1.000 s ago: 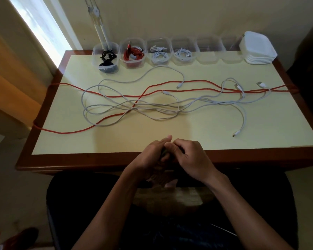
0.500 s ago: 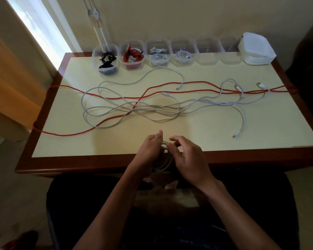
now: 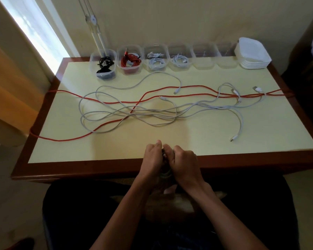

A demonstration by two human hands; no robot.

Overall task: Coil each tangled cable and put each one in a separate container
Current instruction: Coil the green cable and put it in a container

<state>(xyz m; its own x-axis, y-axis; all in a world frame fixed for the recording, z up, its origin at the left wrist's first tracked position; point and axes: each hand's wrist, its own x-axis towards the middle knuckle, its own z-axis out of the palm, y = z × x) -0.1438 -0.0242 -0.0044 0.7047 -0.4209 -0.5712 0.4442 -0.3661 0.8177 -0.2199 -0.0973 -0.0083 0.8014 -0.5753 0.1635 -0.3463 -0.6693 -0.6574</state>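
- Back row, left to right: black cable tub [image 3: 103, 64], red cable tub [image 3: 129, 60], two tubs with white coils [image 3: 156, 59] [image 3: 180, 58], then two empty tubs [image 3: 204, 55] [image 3: 226, 55], then lid stack [image 3: 253, 53].
- Mid desk [image 3: 260, 134]: long red cable [image 3: 116, 102] runs edge to edge, tangled with loose white cables [image 3: 152, 112]; long axis left-right.
- Left hand [image 3: 152, 157] at near desk edge, fingers curled around a small pale coil [image 3: 165, 175]; thumb up on top.
- Right hand [image 3: 183, 164] touches left, fingers pressed on the same coil, pinching the top; likely tucking the end, can't tell exactly.
- Coil sits between both palms, mostly hidden, loops hang below the desk edge.
- Key relation: the first empty tub lies far ahead and right of the hands, across the tangle; right hand is nearer.
- Judgement: drop needs a long forward reach over the loose cables; risk of snagging them.
- Both forearms angle inward, wrists low, just above the lap.
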